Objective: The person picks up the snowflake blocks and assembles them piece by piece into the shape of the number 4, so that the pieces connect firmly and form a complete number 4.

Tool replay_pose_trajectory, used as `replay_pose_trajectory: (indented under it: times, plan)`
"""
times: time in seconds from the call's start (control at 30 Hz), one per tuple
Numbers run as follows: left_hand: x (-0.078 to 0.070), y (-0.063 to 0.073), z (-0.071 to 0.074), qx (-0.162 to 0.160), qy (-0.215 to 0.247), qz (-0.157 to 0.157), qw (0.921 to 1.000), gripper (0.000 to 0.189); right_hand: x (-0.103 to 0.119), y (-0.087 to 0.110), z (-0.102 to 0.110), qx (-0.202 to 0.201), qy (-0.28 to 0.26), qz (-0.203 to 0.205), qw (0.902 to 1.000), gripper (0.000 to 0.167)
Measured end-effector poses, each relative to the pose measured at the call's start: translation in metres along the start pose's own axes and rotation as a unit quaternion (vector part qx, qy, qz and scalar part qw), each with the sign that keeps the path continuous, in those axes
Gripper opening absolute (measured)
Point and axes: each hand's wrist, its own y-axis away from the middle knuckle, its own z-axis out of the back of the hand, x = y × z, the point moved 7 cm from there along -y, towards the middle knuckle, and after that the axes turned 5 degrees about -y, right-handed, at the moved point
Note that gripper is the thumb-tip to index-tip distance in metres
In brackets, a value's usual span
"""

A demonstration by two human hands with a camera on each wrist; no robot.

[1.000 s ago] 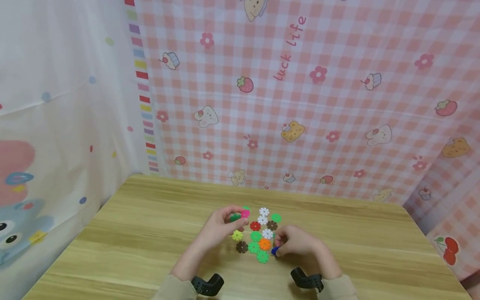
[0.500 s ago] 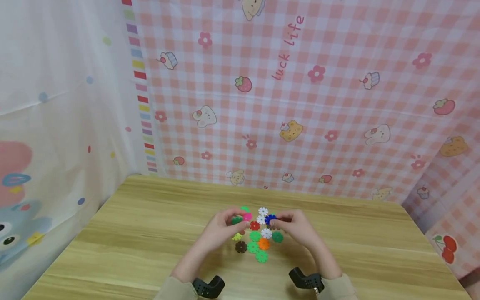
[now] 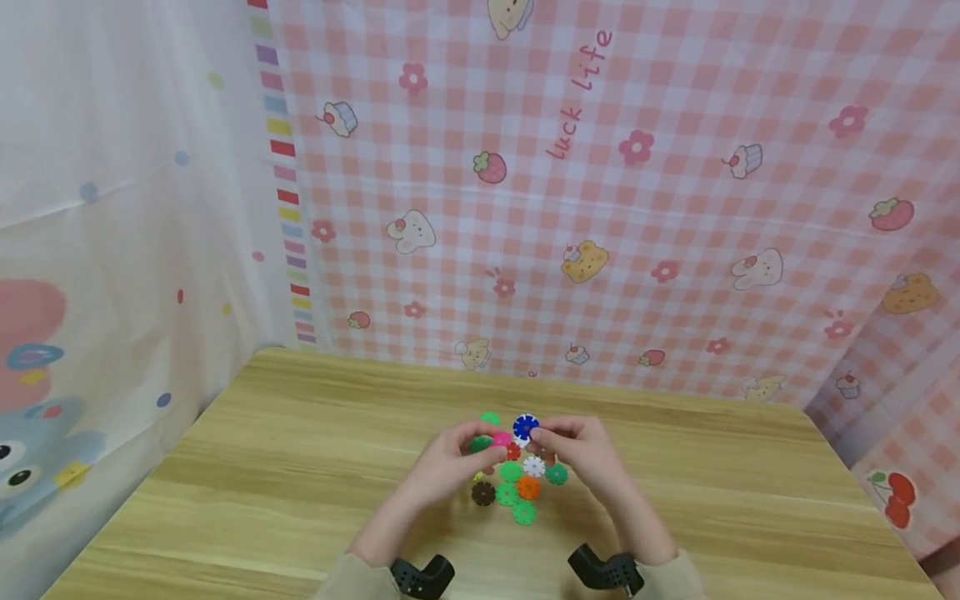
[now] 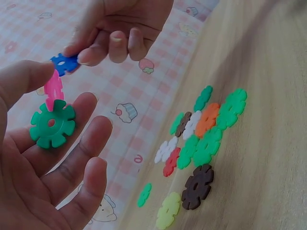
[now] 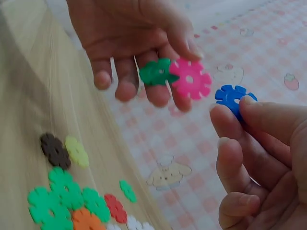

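Observation:
My left hand (image 3: 450, 458) pinches a pink notched plastic disc (image 5: 194, 80) between thumb and finger. A dark green disc (image 4: 53, 132) is slotted crosswise into the pink one and lies against the left fingers. With thumb and forefinger my right hand (image 3: 588, 446) pinches a blue notched disc (image 5: 230, 97) by its edge. Both hands are raised over the table, the blue disc close to the pink one's rim. In the left wrist view the blue disc overlaps the pink one's upper end; in the right wrist view a narrow gap shows between them.
On the wooden table (image 3: 300, 467) below the hands lie several more notched discs, among them an orange disc (image 3: 528, 488), a dark brown disc (image 4: 197, 187) and a yellow disc (image 4: 168, 211). A pink checked cloth (image 3: 450, 208) hangs behind the table.
My right hand has lifted the blue disc from beside the green and orange discs and brought it up and left to the pink one. My left hand has shifted slightly right.

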Motion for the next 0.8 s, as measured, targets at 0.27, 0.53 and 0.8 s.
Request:
replay_pose_trajectory:
  times: [0.27, 0.53, 0.8]
  plan:
    - [-0.002, 0.000, -0.002, -0.001, 0.000, 0.007, 1.0000, 0.033, 0.000, -0.001, -0.006, -0.005, -0.020, 0.013, 0.9997, 0.022]
    - [-0.004, 0.000, -0.002, 0.002, -0.007, 0.004, 1.0000, 0.032, 0.003, -0.001, -0.009, -0.002, -0.015, 0.027, 0.9995, 0.020]
    - [-0.001, -0.002, -0.003, 0.005, -0.007, -0.015, 0.9999, 0.031, 0.012, 0.002, -0.021, 0.013, 0.037, 0.059, 0.9975, 0.020]
